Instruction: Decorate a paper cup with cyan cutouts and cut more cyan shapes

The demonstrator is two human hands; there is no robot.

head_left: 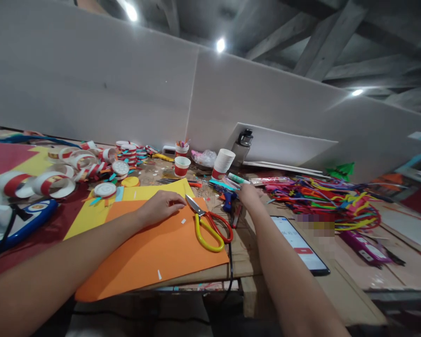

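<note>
My left hand (163, 206) rests on sheets of orange paper (143, 252) and yellow paper (150, 188), its fingers loosely bent with nothing visible in them. Just right of its fingertips lie scissors (205, 220) with one yellow and one red handle, blades slightly apart. My right hand (250, 195) reaches over the clutter at mid-table, beside a pale green roll (237, 179) and a blue glue gun (228, 200). Its fingers are mostly hidden, so whether they hold anything does not show. Small white paper scraps (159, 274) lie on the orange sheet.
A phone (300, 245) lies by my right forearm. Stacked paper cups (223, 163), a single cup (181, 166) and a dark bottle (242, 147) stand behind. Colourful pipe cleaners (323, 196) spread to the right. Cut cup rings (56, 182) and a blue-rimmed object (38, 220) are at left.
</note>
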